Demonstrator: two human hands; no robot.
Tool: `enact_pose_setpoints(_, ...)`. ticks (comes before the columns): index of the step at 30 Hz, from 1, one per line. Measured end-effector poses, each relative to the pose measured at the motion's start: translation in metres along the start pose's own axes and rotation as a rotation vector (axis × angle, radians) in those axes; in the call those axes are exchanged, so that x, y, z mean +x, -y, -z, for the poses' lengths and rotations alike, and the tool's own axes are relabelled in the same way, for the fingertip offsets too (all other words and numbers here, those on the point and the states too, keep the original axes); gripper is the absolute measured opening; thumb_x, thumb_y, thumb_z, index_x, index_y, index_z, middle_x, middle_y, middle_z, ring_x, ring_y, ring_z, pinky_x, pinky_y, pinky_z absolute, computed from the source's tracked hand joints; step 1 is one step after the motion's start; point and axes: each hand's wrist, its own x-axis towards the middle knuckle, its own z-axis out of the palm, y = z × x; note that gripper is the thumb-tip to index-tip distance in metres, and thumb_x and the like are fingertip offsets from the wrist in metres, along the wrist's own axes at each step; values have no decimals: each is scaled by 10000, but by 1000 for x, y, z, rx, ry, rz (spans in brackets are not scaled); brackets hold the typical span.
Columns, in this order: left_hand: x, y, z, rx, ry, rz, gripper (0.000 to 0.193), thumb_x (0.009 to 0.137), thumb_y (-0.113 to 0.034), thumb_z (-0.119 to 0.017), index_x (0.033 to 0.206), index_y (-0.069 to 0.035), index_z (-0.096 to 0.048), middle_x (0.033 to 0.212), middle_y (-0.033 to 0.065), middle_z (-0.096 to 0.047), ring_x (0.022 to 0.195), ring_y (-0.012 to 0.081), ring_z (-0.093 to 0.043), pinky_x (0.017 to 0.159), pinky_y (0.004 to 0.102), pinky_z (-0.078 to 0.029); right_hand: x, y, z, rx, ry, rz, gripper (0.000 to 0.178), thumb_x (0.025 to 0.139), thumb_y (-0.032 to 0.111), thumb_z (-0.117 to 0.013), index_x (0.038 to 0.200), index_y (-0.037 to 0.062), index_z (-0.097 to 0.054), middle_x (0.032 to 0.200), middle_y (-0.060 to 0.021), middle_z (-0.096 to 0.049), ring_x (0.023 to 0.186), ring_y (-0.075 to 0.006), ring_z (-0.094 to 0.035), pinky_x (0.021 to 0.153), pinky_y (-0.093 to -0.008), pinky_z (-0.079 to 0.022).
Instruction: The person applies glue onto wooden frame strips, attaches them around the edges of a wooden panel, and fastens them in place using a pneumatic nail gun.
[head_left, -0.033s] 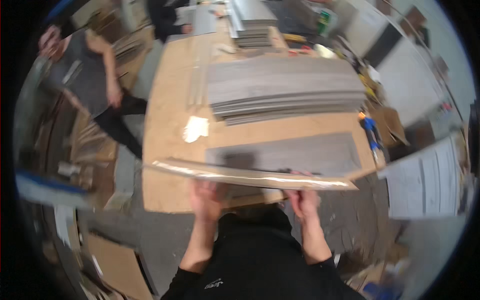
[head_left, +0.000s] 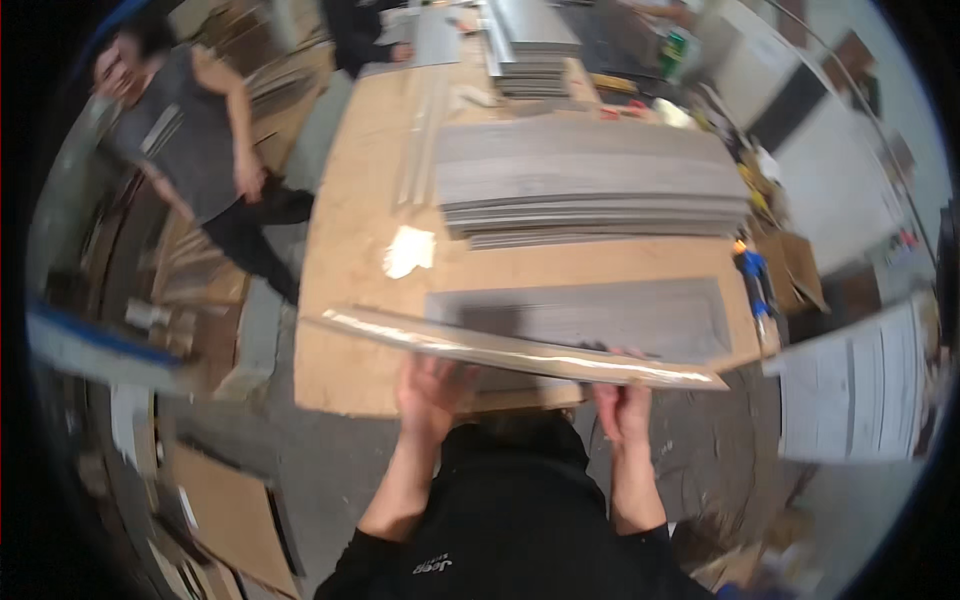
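Over the near edge of a wooden surface, a long, thin, glossy-edged panel is grasped by the right hand; the left hand meets its lower side, fingertips hidden, so I cannot tell whether that grip is closed. Probably stiff, fairly light and slick, it suits support either side of its middle. Beyond lie a gray board and stacked gray panels.

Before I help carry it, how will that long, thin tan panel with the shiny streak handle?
The tan panel seems fairly stiff: its ends reach beyond the left hand and right hand without obvious droop, though the lens bends lines. Its bright streak hints at slipperiness.
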Motion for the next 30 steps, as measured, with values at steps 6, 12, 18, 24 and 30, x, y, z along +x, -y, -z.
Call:
enact_pose_setpoints(6, 41, -36, 36, 862, -190, -263, 256, 1028, -248, -543, 1128, -43, -660, 985, 20, -679, 862, 152, -620, 823, 290, -502, -3, 72, 72, 184, -137, 260, 595, 949, 491, -633, 1437, 179, -497, 1391, -22, -561, 1208, -161, -580, 982, -307, -535)
enact_pose_setpoints(12, 214, -127, 77, 1430, -313, -484, 446, 986, -422, -559, 1132, -18, -677, 1093, 152, -704, 1003, 255, -660, 888, 382, -505, -8, 102, 55, 524, 43, 366, 610, 958, 484, -622, 1452, 145, -509, 1435, -26, -563, 1209, -166, -599, 942, -344, -570)
enact_pose_setpoints(18, 308, -139, 27, 1958, -491, -207, 651, 857, -452, -675, 1317, -4, -569, 1201, 269, -664, 1163, 393, -628, 967, 437, -500, -24, 81, 28, 648, 150, 431, 555, 971, 436, -637, 1442, 161, -532, 1292, -31, -666, 972, -141, -692, 930, -309, -570)
enact_pose_setpoints(24, 303, -128, 51, 1384, 48, -326, 300, 737, 27, -649, 1031, -5, -593, 959, 145, -703, 887, 204, -687, 762, 338, -544, -46, 83, 74, 366, 86, 505, 600, 981, 505, -593, 1497, 221, -478, 1431, -25, -576, 953, -187, -672, 844, -351, -594)
enact_pose_setpoints(30, 305, -174, -44, 1090, 220, -593, 159, 787, 26, -643, 936, -8, -599, 832, 70, -663, 811, 133, -628, 739, 313, -510, -47, 120, 74, 269, -83, 581, 473, 864, 448, -785, 1068, 25, -727, 933, -64, -752, 833, -156, -707, 804, -341, -595)
